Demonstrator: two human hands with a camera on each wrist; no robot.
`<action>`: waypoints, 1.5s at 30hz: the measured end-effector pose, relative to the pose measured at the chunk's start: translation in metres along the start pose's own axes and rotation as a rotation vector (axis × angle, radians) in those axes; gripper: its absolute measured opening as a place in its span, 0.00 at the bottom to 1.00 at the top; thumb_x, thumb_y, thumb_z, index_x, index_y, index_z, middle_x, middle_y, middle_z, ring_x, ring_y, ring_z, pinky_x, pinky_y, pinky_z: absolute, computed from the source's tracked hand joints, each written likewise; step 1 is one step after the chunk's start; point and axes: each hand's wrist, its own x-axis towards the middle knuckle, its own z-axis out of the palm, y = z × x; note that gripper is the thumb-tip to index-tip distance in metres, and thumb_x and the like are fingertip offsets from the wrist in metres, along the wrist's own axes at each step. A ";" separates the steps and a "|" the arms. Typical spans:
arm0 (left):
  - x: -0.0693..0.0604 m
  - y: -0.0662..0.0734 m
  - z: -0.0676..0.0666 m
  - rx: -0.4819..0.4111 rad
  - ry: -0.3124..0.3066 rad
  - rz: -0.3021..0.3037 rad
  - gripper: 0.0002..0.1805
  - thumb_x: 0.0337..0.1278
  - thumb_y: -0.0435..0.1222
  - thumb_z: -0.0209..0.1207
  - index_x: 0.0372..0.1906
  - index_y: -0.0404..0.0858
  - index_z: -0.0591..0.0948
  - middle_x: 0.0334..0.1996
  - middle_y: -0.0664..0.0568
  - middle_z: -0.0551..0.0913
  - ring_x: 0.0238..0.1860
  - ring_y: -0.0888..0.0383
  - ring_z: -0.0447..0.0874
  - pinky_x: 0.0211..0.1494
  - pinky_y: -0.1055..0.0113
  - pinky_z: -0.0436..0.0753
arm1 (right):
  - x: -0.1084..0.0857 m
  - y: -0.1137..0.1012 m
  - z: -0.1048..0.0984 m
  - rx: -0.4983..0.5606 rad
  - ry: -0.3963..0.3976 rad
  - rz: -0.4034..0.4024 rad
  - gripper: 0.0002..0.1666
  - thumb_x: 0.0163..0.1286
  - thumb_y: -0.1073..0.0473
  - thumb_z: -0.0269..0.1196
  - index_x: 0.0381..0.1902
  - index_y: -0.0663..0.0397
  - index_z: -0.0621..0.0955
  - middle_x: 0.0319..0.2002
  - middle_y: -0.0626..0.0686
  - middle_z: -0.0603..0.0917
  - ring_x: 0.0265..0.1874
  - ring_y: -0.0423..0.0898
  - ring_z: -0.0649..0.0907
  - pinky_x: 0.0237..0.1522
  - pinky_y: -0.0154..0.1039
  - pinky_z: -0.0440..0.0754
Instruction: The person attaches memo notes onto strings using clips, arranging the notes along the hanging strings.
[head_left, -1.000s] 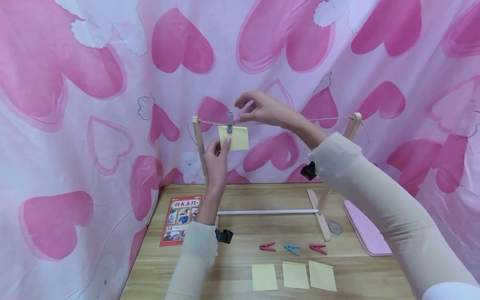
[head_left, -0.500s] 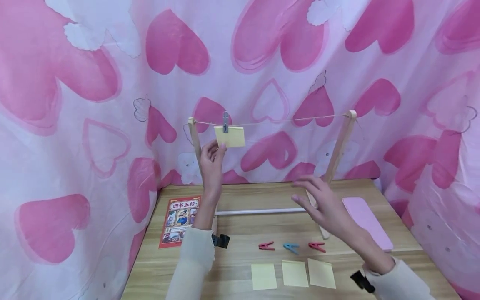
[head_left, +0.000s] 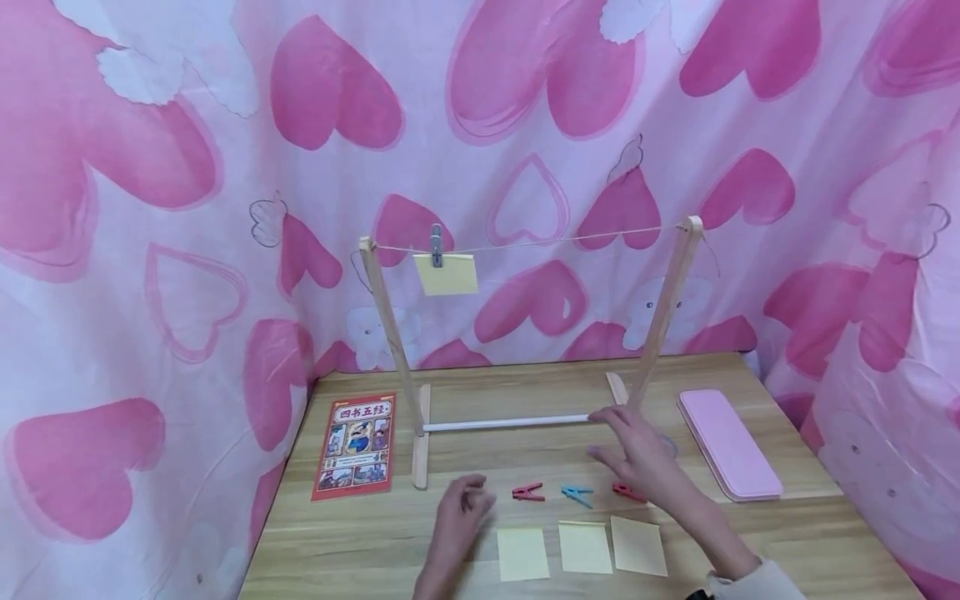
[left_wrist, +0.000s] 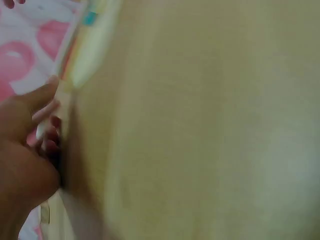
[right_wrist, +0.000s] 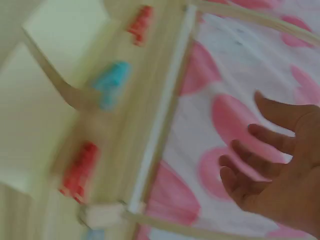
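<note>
Beyond all our fingers hangs a heart-print curtain (head_left: 525, 100); beneath them lies the wooden table (head_left: 337, 537). The wooden frame (head_left: 663, 312) stands past both hands, with a pink case (head_left: 730, 446) right of the right fingers and a red booklet (head_left: 354, 447) left of the left fingers. Our right hand (head_left: 645, 462) has its fingers spread, holding nothing; our left hand (head_left: 459, 510) has them loosely bent, nothing visible between them. One hung yellow note (head_left: 453, 279) is farther out than the left fingers, under a gray clothespin (head_left: 437, 247); three loose yellow notes (head_left: 584, 548) lie to those fingers' right. A red clothespin (head_left: 528, 492) sits just beside the left fingers, a blue clothespin (head_left: 577, 496) between both hands, another red clothespin (head_left: 627, 492) partly behind the right hand. We judge the step in hand to be fetching another note and clothespin; the next move calls for pinching a note's edge cleanly.
</note>
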 end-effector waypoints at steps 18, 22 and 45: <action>-0.011 -0.031 0.035 0.373 0.090 0.276 0.10 0.50 0.32 0.79 0.29 0.48 0.88 0.49 0.55 0.76 0.49 0.56 0.67 0.52 0.60 0.71 | -0.019 -0.004 0.134 -0.094 -0.222 0.081 0.26 0.54 0.65 0.86 0.50 0.58 0.87 0.49 0.60 0.84 0.50 0.59 0.79 0.54 0.57 0.80; -0.015 -0.035 0.037 0.286 0.049 0.245 0.09 0.55 0.32 0.77 0.31 0.48 0.87 0.48 0.55 0.78 0.51 0.58 0.68 0.54 0.61 0.72 | -0.036 0.005 0.141 -0.082 -0.168 0.074 0.22 0.52 0.66 0.85 0.43 0.55 0.88 0.48 0.57 0.84 0.50 0.57 0.78 0.54 0.57 0.79; -0.014 -0.036 0.043 -0.259 0.270 -0.012 0.08 0.68 0.40 0.74 0.45 0.40 0.91 0.39 0.55 0.89 0.41 0.63 0.83 0.45 0.69 0.82 | 0.005 -0.001 0.063 0.823 -0.231 0.404 0.15 0.75 0.64 0.72 0.55 0.68 0.86 0.50 0.65 0.91 0.46 0.40 0.89 0.50 0.33 0.86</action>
